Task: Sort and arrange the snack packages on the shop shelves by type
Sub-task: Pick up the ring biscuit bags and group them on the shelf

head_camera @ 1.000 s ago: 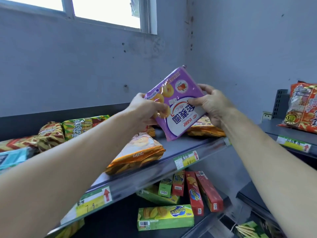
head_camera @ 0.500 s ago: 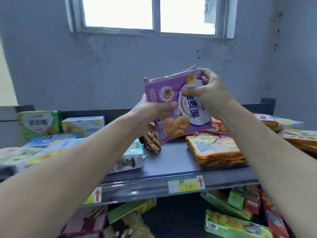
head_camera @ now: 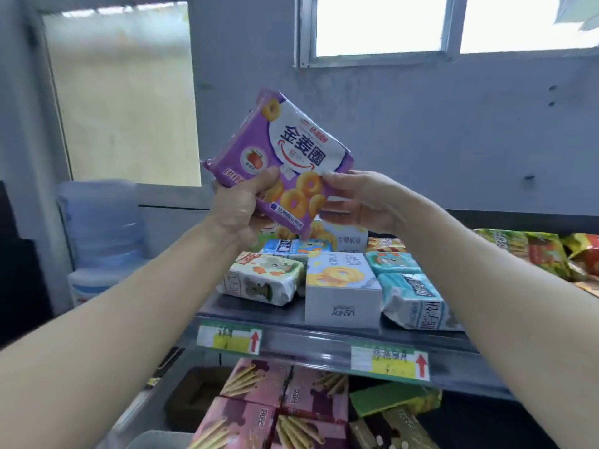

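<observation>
A purple plastic snack packet (head_camera: 285, 157) printed with golden ring biscuits and a white label is held up in the air, tilted so one corner points upward. It sits above and clear of the dark grey metal shelf (head_camera: 324, 340), between the two hands and in front of the grey wall.

The left hand (head_camera: 241, 204) grips the packet's lower left part: the thumb lies across the printed front and the fingers are curled round behind it, out of sight. The right hand (head_camera: 359, 202) holds the lower right edge, the thumb tip pressed on the front near the corner and the loosely curled fingers reaching in under and behind the packet. Both hands are thus closed on the same packet, with a short stretch of it between them.

On the shelf, directly beneath the packet, stand a white cardboard box with a ring-cookie picture (head_camera: 342, 288), a pale green-and-white wrapped pack (head_camera: 262, 280) to its left and teal wrapped packs (head_camera: 411, 298) to its right. Pink boxes of stick biscuits (head_camera: 259, 384) lie on the level below.
</observation>
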### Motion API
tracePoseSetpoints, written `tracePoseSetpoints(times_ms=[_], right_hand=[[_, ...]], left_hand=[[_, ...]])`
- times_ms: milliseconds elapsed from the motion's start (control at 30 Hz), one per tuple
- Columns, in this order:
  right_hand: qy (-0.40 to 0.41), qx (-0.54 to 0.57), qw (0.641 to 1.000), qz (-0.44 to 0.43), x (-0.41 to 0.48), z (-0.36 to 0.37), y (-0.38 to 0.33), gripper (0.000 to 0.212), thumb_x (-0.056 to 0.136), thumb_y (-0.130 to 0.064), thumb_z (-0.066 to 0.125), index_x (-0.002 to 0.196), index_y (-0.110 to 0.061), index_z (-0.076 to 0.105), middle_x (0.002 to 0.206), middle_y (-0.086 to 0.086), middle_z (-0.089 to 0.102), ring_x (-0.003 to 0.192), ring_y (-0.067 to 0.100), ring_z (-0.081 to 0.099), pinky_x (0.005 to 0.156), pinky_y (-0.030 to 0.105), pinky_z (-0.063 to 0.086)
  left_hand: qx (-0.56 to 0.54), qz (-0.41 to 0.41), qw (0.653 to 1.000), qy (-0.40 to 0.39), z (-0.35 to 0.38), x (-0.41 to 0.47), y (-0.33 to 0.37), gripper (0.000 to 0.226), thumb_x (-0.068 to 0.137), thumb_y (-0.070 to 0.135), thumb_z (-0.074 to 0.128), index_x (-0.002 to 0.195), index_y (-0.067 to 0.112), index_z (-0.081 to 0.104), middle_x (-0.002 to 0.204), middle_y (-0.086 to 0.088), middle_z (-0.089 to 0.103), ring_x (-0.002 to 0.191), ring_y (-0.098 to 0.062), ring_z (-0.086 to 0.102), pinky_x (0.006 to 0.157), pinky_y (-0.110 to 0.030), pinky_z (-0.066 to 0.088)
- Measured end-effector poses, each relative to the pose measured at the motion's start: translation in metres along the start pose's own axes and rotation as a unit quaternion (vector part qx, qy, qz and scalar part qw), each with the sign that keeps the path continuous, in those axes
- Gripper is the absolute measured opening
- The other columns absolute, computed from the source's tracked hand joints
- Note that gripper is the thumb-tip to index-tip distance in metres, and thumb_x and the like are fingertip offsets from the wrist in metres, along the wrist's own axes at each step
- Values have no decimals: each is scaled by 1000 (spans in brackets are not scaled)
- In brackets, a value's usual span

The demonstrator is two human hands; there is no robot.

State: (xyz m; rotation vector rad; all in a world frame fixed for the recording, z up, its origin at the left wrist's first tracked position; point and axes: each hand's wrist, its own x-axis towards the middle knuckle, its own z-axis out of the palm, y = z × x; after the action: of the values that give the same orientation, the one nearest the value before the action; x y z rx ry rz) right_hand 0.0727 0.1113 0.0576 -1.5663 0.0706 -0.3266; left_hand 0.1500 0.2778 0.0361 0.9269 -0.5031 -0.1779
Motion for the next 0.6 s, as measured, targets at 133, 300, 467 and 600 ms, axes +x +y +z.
tracePoseSetpoints(times_ms=[133,300,467,600], right_hand=[[-6,6,1000,-27,40,57,6,11,84,-15,68,93,-18,64,70,-1,73,61,14,70,59,31,59],[32,-30,998,-55,72,88,21,30,80,-2,70,105,-14,62,83,4,73,60,15,70,52,27,55],[42,-55,996,-59,100,98,28,48,76,6,71,119,-9,54,105,13,70,75,25,70,67,37,60],[29,-102,993,-47,124,96,30,46,76,6,71,116,-10,57,105,11,69,85,26,70,72,39,60]], left_hand=[[78,4,997,12,-56,14,21,46,80,10,71,121,11,50,108,-8,68,80,-20,71,67,-41,58],[162,30,983,86,-104,38,27,52,78,5,72,116,20,39,106,-4,62,81,-18,62,63,-29,49],[279,51,952,116,-124,63,17,42,76,7,75,113,8,55,97,-4,61,70,-8,56,56,-16,41],[299,44,943,137,-134,79,6,36,71,4,78,102,7,60,96,-9,64,79,-21,61,70,-26,48]])
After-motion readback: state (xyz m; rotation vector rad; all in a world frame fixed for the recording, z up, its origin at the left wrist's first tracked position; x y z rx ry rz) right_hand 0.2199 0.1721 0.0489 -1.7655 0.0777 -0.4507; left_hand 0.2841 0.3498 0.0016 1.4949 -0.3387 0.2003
